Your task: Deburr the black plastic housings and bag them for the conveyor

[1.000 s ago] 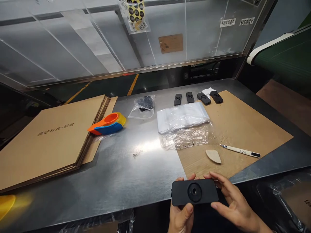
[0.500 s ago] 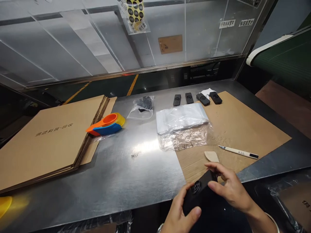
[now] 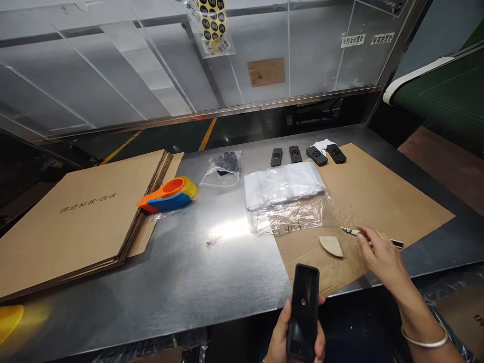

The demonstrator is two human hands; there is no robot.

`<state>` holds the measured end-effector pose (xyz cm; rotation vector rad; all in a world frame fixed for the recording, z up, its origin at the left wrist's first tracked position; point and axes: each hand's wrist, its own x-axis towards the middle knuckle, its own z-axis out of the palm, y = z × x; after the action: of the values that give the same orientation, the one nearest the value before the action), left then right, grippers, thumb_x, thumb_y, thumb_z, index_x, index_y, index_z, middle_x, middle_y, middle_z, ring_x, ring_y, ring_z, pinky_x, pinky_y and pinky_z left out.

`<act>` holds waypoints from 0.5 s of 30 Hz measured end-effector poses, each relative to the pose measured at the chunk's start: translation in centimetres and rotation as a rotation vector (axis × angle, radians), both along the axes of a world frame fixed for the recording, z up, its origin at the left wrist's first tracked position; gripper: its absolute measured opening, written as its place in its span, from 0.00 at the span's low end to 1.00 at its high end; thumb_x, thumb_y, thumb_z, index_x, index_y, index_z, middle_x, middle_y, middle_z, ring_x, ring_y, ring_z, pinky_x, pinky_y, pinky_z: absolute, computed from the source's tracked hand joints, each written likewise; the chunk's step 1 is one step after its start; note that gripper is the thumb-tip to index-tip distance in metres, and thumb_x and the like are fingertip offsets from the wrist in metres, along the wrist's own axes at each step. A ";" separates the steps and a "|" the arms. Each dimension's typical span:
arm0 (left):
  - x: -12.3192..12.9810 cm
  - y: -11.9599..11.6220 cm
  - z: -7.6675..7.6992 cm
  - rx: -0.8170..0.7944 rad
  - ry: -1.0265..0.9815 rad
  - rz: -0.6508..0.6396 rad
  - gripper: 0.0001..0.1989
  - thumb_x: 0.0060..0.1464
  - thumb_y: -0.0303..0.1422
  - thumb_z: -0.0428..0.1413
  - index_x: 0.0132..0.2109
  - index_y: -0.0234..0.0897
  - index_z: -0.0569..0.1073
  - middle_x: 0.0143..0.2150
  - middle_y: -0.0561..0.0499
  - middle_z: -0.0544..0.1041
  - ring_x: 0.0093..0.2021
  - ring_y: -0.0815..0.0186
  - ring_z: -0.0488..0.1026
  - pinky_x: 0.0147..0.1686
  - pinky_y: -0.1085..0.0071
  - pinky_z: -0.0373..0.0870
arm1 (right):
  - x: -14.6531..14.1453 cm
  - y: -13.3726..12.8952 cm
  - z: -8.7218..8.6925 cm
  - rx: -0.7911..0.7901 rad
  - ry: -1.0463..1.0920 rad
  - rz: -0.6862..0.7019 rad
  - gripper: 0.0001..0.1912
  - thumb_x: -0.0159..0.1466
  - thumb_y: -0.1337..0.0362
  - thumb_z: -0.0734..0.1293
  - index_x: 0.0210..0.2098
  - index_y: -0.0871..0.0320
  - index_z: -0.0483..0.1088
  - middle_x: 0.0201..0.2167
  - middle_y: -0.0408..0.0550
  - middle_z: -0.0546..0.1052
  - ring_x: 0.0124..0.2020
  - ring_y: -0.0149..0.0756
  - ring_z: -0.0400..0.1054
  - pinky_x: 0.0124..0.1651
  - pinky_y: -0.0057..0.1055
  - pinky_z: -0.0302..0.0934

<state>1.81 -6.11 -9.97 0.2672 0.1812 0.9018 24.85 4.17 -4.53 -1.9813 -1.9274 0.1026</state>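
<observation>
Clamping its thumb and fingers on the long sides of a black case (image 3: 303,322), the left hand (image 3: 279,337) is holding it near the front edge of the table (image 3: 219,282), hollow face toward the camera. The right hand (image 3: 383,256) is covering the middle of a knife (image 3: 351,231) on the cardboard sheet (image 3: 393,191), its fingers bent, but whether they are gripping the handle cannot be told. Four similar cases (image 3: 295,154) are lying toward the back, behind the plastic bags (image 3: 285,185).

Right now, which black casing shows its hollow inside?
The casing in the left hand, its hollow side toward the camera; the four casings farther back show round rings.
</observation>
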 end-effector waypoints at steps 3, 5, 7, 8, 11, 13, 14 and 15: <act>-0.3 0.3 0.9 -0.030 -0.029 -0.023 0.34 0.58 0.51 0.36 0.55 0.27 0.66 0.19 0.49 0.69 0.14 0.72 0.62 0.14 0.78 0.58 | 2.3 0.6 -1.8 0.017 -0.125 -0.052 0.16 0.61 0.64 0.55 0.44 0.64 0.67 0.44 0.63 0.71 0.44 0.55 0.63 0.42 0.50 0.59; -0.6 0.4 1.4 -0.052 -0.017 -0.044 0.34 0.58 0.51 0.35 0.55 0.26 0.66 0.18 0.50 0.68 0.14 0.72 0.62 0.14 0.78 0.58 | 3.1 0.6 -2.6 0.015 -0.178 -0.055 0.13 0.60 0.65 0.57 0.41 0.62 0.68 0.43 0.62 0.71 0.42 0.55 0.63 0.40 0.50 0.59; -0.9 0.4 1.8 -0.073 0.002 -0.062 0.34 0.59 0.50 0.35 0.54 0.27 0.67 0.18 0.49 0.68 0.14 0.72 0.62 0.14 0.77 0.58 | 3.4 0.5 -3.0 0.023 -0.203 -0.056 0.10 0.61 0.65 0.57 0.36 0.61 0.68 0.39 0.60 0.72 0.40 0.54 0.63 0.39 0.49 0.59; -1.0 0.4 1.9 -0.087 0.009 -0.069 0.33 0.59 0.50 0.35 0.54 0.27 0.68 0.18 0.49 0.68 0.14 0.72 0.62 0.14 0.77 0.57 | 3.5 0.5 -3.0 0.031 -0.206 -0.059 0.10 0.61 0.64 0.57 0.34 0.60 0.67 0.37 0.59 0.72 0.39 0.54 0.63 0.38 0.48 0.59; -1.2 0.4 2.1 -0.124 -0.012 -0.071 0.32 0.58 0.50 0.36 0.53 0.29 0.69 0.17 0.49 0.69 0.13 0.71 0.62 0.13 0.77 0.56 | 3.2 0.2 -2.6 0.063 -0.172 -0.058 0.11 0.63 0.63 0.55 0.31 0.60 0.65 0.30 0.57 0.71 0.37 0.52 0.65 0.38 0.47 0.60; -1.2 0.5 2.6 -0.177 0.019 -0.019 0.33 0.58 0.50 0.36 0.51 0.27 0.70 0.17 0.49 0.69 0.13 0.70 0.64 0.14 0.76 0.55 | 2.4 -0.4 -1.9 0.087 -0.120 -0.041 0.12 0.65 0.61 0.54 0.34 0.60 0.64 0.31 0.55 0.72 0.37 0.47 0.66 0.39 0.42 0.62; -1.1 0.6 2.9 -0.209 0.051 0.023 0.33 0.58 0.50 0.36 0.50 0.26 0.71 0.18 0.48 0.69 0.14 0.69 0.65 0.14 0.76 0.56 | 1.7 -0.9 -1.5 0.093 -0.077 -0.027 0.12 0.65 0.61 0.53 0.37 0.60 0.64 0.32 0.54 0.72 0.37 0.44 0.67 0.39 0.37 0.63; -1.1 0.8 3.3 -0.251 0.084 0.064 0.33 0.58 0.49 0.36 0.48 0.25 0.71 0.19 0.47 0.70 0.15 0.68 0.66 0.16 0.75 0.58 | 0.9 -1.5 -0.9 0.088 -0.010 -0.008 0.12 0.66 0.60 0.53 0.41 0.59 0.63 0.34 0.52 0.73 0.37 0.41 0.68 0.38 0.33 0.63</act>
<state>0.67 -5.35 -6.68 0.0661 0.3794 0.9211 25.72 2.63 -5.43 -1.9356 -1.8964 0.0059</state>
